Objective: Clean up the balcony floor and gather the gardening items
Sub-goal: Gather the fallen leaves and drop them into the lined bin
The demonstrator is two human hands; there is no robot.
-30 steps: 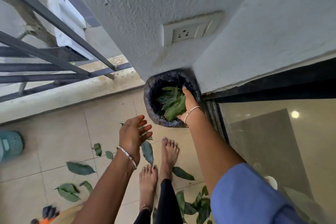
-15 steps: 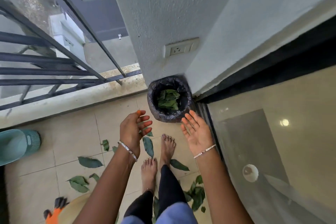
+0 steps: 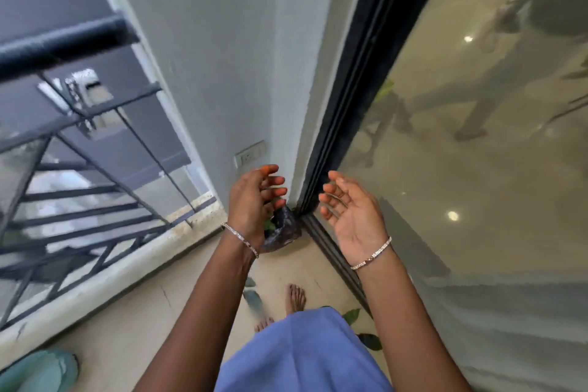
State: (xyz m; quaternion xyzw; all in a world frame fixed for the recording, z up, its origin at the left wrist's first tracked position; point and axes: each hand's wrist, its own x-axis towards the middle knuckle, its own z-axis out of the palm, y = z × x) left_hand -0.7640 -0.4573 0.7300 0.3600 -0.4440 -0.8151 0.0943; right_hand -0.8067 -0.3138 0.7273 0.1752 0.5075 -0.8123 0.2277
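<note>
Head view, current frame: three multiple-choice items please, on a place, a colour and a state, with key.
1. Where does the black-lined bin stand? A) corner by the door track B) against the railing C) behind the glass
2. What colour is the container at bottom left? A) red B) teal C) white
3. How are the left hand and right hand? A) left grips leaves B) right holds the bin C) both open, empty
1A, it sits in the corner beside the track; 2B, plainly teal; 3C, both show loose fingers holding nothing.
</note>
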